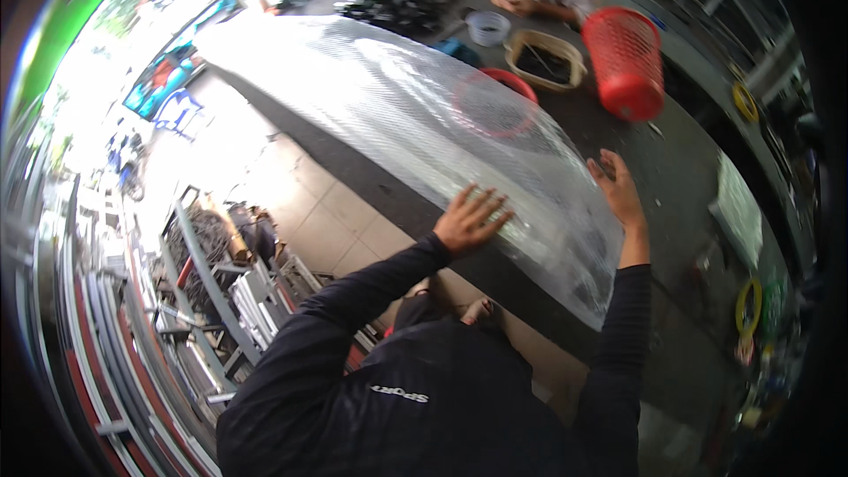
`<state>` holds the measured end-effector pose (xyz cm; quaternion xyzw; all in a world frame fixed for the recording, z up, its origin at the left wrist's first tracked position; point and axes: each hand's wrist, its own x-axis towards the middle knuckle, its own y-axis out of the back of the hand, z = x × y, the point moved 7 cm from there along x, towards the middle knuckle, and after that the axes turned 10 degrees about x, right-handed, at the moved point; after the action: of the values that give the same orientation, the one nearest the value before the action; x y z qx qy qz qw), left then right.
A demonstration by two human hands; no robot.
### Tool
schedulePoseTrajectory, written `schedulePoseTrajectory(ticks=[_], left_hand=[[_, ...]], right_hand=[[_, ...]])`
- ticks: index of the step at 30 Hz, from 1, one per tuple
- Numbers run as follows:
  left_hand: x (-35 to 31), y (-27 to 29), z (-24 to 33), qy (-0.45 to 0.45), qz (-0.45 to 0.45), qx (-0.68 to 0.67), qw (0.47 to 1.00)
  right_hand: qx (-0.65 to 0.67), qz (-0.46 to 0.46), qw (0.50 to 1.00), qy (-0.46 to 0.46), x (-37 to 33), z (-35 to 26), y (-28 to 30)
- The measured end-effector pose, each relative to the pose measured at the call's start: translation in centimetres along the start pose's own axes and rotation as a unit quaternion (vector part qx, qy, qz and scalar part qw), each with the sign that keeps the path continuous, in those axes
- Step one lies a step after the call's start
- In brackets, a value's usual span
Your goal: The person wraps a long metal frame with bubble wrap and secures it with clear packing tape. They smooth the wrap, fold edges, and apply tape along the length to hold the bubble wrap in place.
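— What sort of place is this?
— A workshop: metal profiles [115, 336] racked along the floor's left edge, a long dark workbench [680, 168] carrying a red basket [625, 62] and parts tubs [545, 59].

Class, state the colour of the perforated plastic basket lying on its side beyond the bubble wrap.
Red; the perforated plastic basket shows best in the head view.

blue signboard [168, 79] upper left, beyond floor

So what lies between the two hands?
Only bubble wrap lies between the left hand and the right hand, seen in the head view.
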<state>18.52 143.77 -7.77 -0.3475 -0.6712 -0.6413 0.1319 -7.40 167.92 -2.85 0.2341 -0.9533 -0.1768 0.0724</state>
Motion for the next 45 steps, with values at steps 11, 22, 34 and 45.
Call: schedulePoseTrajectory(ticks=[11, 22, 34, 45], left_hand=[[-3.0, -2.0, 2.0, 0.079, 0.003, 0.023, 0.997], [-3.2, -2.3, 2.5, 0.185, -0.063, -0.009, 0.981], [-2.4, -0.7, 0.7, 0.156, -0.207, -0.199, 0.945], [3.8, -2.5, -2.7, 0.1, -0.419, 0.032, 0.902]], right_hand=[[0.084, -0.198, 0.96, -0.18, 1.9, 2.1, -5.6], [-0.008, -0.236, 0.971, -0.047, -3.0, 1.5, -9.9], [-0.111, -0.098, 0.989, 0.022, -6.8, 1.2, -11.7], [-0.19, -0.076, 0.978, 0.036, -7.0, 1.4, -12.5]])
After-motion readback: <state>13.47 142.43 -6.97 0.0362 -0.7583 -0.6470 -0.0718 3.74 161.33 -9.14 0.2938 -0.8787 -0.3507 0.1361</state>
